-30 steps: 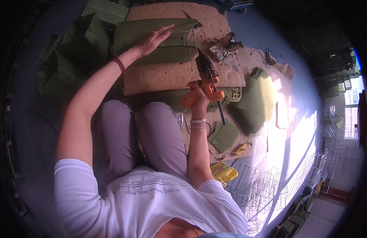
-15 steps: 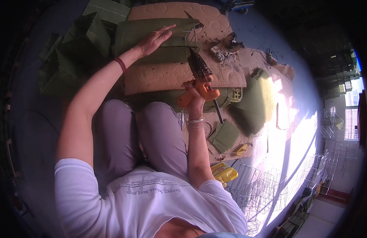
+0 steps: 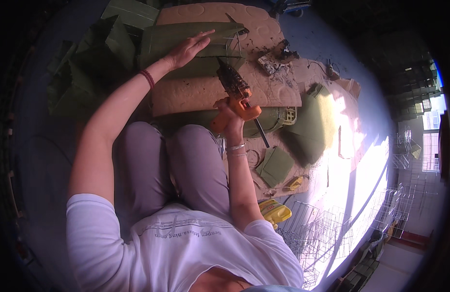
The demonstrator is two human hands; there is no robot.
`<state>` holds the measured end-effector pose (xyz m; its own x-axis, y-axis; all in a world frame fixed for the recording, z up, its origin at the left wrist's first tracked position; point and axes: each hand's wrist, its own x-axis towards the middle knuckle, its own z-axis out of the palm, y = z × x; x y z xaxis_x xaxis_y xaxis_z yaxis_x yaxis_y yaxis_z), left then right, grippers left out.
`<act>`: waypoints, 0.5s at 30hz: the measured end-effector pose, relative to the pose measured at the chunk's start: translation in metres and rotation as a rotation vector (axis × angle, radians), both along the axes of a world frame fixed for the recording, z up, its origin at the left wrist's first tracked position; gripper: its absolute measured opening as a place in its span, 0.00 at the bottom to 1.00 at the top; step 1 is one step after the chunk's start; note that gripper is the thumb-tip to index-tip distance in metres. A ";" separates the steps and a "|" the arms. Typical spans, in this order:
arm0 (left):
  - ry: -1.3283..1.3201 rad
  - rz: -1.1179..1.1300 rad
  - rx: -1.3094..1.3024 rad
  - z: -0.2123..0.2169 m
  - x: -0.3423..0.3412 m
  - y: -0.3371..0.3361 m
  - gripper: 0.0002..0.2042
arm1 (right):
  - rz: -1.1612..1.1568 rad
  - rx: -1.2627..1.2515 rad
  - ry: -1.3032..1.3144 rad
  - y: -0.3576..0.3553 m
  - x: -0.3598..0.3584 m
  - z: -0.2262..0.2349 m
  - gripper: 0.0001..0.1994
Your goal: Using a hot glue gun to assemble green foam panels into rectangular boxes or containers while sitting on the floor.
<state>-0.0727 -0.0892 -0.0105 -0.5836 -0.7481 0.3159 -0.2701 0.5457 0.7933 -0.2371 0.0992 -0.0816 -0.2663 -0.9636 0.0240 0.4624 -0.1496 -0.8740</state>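
"Beyond the knees (image 3: 193,138), what lies there?"

"A green panel (image 3: 162,39), flat on brown cardboard (image 3: 186,97), the left hand (image 3: 188,51) laid flat on it, fingers straight."

"And the right hand (image 3: 230,120)?"

"Wrapped round an orange glue gun (image 3: 247,111), its dark, crusted tip over the panel's near right part."

"Farther out?"

"Green fabric (image 3: 108,46) heaped far left; a yellow object (image 3: 276,212) near right, wire grids (image 3: 327,228) right of that."

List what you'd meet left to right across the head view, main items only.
Dark green fabric pile → left hand → orange gun-shaped tool → flat green pieces → sunlit window. Right hand left out: it overlaps the tool it grips.
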 end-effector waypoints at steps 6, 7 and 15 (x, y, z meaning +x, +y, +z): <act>0.019 -0.031 0.076 0.002 0.000 0.001 0.28 | 0.025 0.016 0.038 0.000 0.003 0.004 0.07; 0.017 -0.027 0.069 0.002 0.000 0.001 0.28 | 0.025 0.015 0.038 -0.001 0.001 0.001 0.07; 0.044 -0.034 0.041 -0.001 -0.003 0.001 0.28 | -0.020 0.006 -0.080 0.008 -0.011 0.004 0.10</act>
<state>-0.0755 -0.0877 -0.0111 -0.5947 -0.7411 0.3117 -0.2163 0.5209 0.8258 -0.2477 0.1076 -0.0773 -0.2864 -0.9581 -0.0042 0.5278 -0.1541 -0.8353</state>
